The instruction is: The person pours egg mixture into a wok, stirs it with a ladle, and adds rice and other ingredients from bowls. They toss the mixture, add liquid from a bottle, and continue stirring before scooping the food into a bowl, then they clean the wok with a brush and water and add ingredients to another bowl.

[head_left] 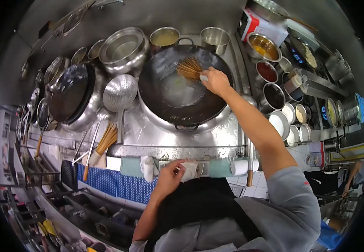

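Observation:
My right hand (216, 81) is wrapped round the bound end of a bamboo wok brush (189, 68). The brush's splayed bristles reach down into a large dark wok (156, 98), where cloudy water (181, 100) lies in the bottom. Down at the front edge of the range, my left hand (170, 178) has its fingers curled, fingertips right at a folded beige cloth (189, 171); I cannot tell what is in them, if anything. A perforated strainer ladle (120, 90) rests left of the wok, handle towards me.
A second dark wok (70, 93) stands at left, near a steel pot (123, 48). Another bamboo brush (107, 137) and long-handled tools lie by the front ledge. Sauce containers (267, 71) and white bowls (278, 124) crowd the right. A ladle handle (250, 168) juts over the front edge.

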`<action>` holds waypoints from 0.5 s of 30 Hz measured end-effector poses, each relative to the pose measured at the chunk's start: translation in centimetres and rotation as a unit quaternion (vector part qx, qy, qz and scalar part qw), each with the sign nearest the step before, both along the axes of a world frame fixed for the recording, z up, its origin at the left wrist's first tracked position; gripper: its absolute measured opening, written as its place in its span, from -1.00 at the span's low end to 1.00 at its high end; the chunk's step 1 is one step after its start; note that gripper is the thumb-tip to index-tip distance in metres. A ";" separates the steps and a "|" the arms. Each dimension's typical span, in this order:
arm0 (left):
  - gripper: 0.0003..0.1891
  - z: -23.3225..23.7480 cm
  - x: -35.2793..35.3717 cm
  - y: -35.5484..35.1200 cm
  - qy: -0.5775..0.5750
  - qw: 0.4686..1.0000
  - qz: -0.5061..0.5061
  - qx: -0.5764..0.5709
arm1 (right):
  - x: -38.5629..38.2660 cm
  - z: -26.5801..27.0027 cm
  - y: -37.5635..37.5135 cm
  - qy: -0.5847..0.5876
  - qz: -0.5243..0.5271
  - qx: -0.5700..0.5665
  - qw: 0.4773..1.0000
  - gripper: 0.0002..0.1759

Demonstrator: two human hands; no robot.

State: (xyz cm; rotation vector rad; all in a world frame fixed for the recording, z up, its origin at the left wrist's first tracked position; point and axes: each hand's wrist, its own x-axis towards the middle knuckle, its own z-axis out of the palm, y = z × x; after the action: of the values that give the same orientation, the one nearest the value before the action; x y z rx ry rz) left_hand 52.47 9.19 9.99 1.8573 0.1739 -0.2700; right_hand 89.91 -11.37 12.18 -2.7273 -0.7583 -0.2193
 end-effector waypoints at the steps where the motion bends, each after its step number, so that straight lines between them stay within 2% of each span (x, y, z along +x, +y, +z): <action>1: -0.65 -0.7 -1.2 1.0 0.005 1.000 0.025 0.007 | -0.2 -1.0 1.1 0.026 0.001 0.044 0.999 -0.65; 3: -0.67 -0.5 -3.4 3.1 -0.001 0.997 0.062 0.049 | -2.2 -0.4 1.7 0.054 0.043 0.008 0.998 -0.63; 5: -0.68 -0.4 -5.9 5.1 0.037 0.992 0.119 0.036 | -2.6 1.7 0.7 0.064 0.075 -0.033 0.995 -0.62; 6: -0.68 -0.5 -7.2 6.1 0.054 0.987 0.149 0.030 | -1.8 3.3 -0.1 0.089 0.067 -0.067 0.991 -0.62; 8: -0.69 -1.2 -8.9 7.6 0.062 0.982 0.174 0.030 | 0.8 3.0 0.2 0.086 0.007 -0.070 0.994 -0.63; 10: -0.70 -0.9 -9.0 7.9 0.053 0.980 0.192 0.029 | 1.7 0.4 3.7 0.039 -0.013 -0.003 0.999 -0.65; 12: -0.71 -1.3 -8.1 7.6 0.035 0.981 0.188 0.035 | -0.7 -0.1 7.4 0.062 -0.011 0.031 0.998 -0.63; 15: -0.72 -1.7 -5.7 5.5 0.017 0.986 0.168 -0.004 | -4.5 -0.7 8.2 0.139 0.015 0.138 0.980 -0.61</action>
State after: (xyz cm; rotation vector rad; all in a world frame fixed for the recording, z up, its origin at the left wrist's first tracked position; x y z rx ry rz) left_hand 46.76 14.67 8.26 1.7823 0.5035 -0.0672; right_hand 85.43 -3.22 11.45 -2.4132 -0.6370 0.0599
